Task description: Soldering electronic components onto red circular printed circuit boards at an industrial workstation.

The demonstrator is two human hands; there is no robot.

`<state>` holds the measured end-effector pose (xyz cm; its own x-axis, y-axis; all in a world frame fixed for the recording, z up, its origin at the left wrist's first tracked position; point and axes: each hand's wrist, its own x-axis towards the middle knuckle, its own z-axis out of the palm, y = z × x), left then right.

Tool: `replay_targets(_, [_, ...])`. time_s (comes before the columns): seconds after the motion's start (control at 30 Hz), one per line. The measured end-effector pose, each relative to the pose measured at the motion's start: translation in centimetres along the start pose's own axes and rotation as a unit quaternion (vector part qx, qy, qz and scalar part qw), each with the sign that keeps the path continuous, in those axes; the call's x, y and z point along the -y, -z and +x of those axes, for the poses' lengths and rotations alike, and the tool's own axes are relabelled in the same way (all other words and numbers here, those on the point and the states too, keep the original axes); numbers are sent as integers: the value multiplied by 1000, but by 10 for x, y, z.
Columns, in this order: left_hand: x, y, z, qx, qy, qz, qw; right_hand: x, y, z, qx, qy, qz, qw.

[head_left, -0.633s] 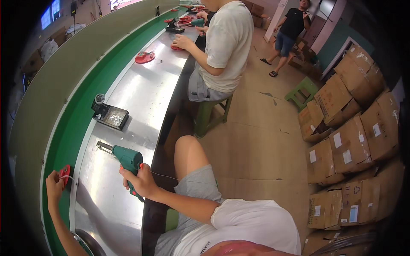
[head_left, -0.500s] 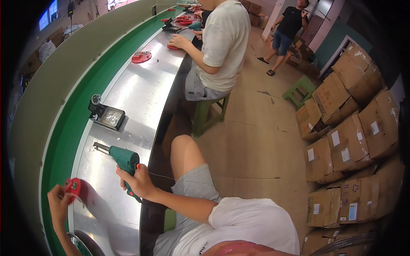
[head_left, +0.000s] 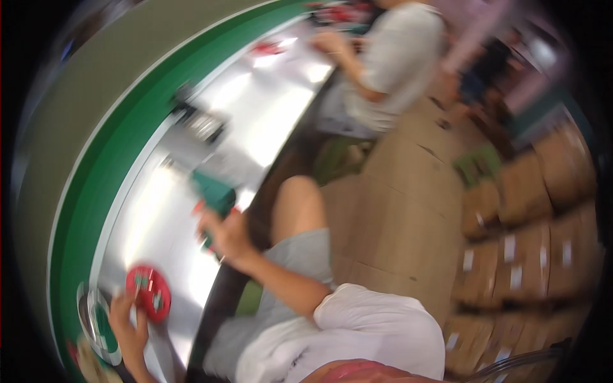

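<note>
1. Red disc (head_left: 153,297): located at the near end of the bench (head_left: 131,233), its face showing small green parts. Whether it lies flat or is held slightly raised cannot be determined.
2. Left hand (head_left: 129,322): at the left edge of the disc, fingers partly bent and overlapping its rim. Whether this grip is closed on the disc or merely touching it cannot be told.
3. Right hand (head_left: 223,235): grip wrapped around the handle of a green gun-shaped tool (head_left: 216,193), fully closed on it. The tool is above the bench, nose directed away to the upper left.
4. Bench: bright metal top with strong glare, bordered on its left by a green strip (head_left: 80,210). Farther along stands a black holder with a metal tray (head_left: 205,126).
5. Room: a co-worker (head_left: 402,67) in a white shirt sits farther along the bench; brown cartons (head_left: 523,255) are stacked at right on a tan floor (head_left: 396,223), near a green stool (head_left: 479,165).
6. Limits: motion blur throughout. The tool's tip is smeared, and a person in dark clothing (head_left: 488,67) is indistinct. A pale-rimmed round object (head_left: 85,313) beside the left hand is unidentified. The left forearm is cut off by the lower edge.
</note>
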<state>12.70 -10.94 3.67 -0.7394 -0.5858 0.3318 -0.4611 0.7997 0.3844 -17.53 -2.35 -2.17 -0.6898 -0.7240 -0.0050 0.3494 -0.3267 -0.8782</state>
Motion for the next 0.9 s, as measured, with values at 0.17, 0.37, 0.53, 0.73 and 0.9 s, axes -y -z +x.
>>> replay_targets(0.17, [-11, -28, 21, -78, 109, -15, 991, 9, 17, 6, -95, 32, -106, 989])
replay_targets(0.37, [9, -53, 7, -152, 75, -68, 983, 6, 15, 18, -13, 43, -46, 998])
replay_targets(0.53, [7, -50, 0, -112, 91, -46, 989, 3, 20, 22, 5, 54, -41, 998])
replay_targets(0.73, [5, -44, 2, -90, 48, -40, 994, 9, 11, 22, -19, 91, -82, 992])
replay_targets(0.9, [11, -37, 0, -72, 54, -32, 995, 8, 12, 23, -27, 95, -77, 992])
